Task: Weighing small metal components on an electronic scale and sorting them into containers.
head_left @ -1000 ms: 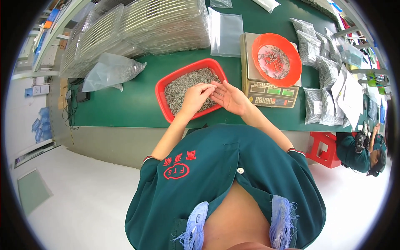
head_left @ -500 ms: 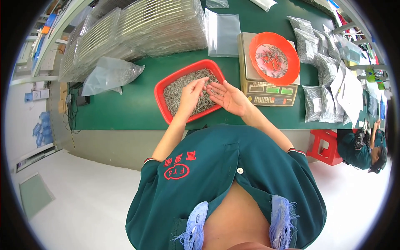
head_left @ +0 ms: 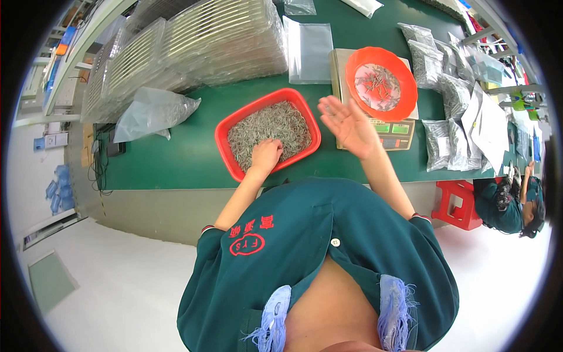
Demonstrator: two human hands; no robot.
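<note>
A red plastic basket (head_left: pixel 314 120) full of small, thin grey metal pieces (head_left: pixel 275 120) stands on the green bench in front of me. Into its near side reaches my left hand (head_left: pixel 267 154), its fingers curled down on the pile and the fingertips partly hidden. My right hand (head_left: pixel 355 130) is raised palm up with fingers apart, between the basket and a digital scale (head_left: pixel 394 142); I make out nothing lying on it. On the scale's platform rests an orange-red bowl (head_left: pixel 406 73), with a scatter of the same kind of pieces on its pale bottom.
Stacked clear plastic trays (head_left: pixel 223 44) rise at the back left, with a partly filled plastic bag (head_left: pixel 153 114) before them. Flat clear bags (head_left: pixel 309 53) lie behind the basket. Several filled bags (head_left: pixel 425 61) and white papers (head_left: pixel 485 126) cover the right side. Another person (head_left: pixel 504 205) sits far right near a red stool (head_left: pixel 457 205).
My right hand has moved right and up, away from above the basket toward the scale. The left hand has parted from it and gone down onto the metal pieces.
</note>
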